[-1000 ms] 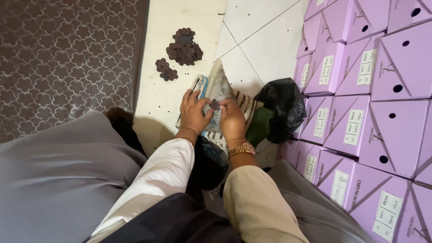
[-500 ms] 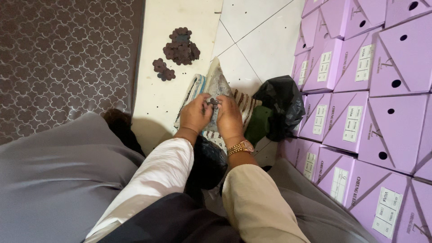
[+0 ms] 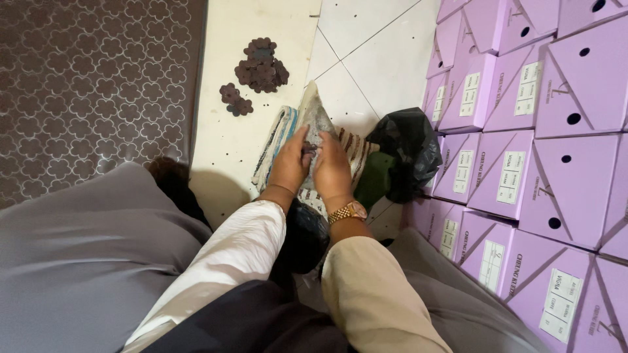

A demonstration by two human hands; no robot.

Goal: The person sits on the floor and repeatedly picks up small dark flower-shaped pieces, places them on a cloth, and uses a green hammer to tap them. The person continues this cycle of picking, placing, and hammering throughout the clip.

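Both hands — left hand [image 3: 289,167], right hand [image 3: 331,171] — pinch one small dark piece [image 3: 309,150] over a clear bag [image 3: 315,117]. Two piles of dark flower-shaped pieces [image 3: 261,65] lie on the floor — apparently unbagged.

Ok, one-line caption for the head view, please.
Both hands, left hand and right hand, pinch a small dark piece over a clear plastic bag, beside stacked purple boxes.
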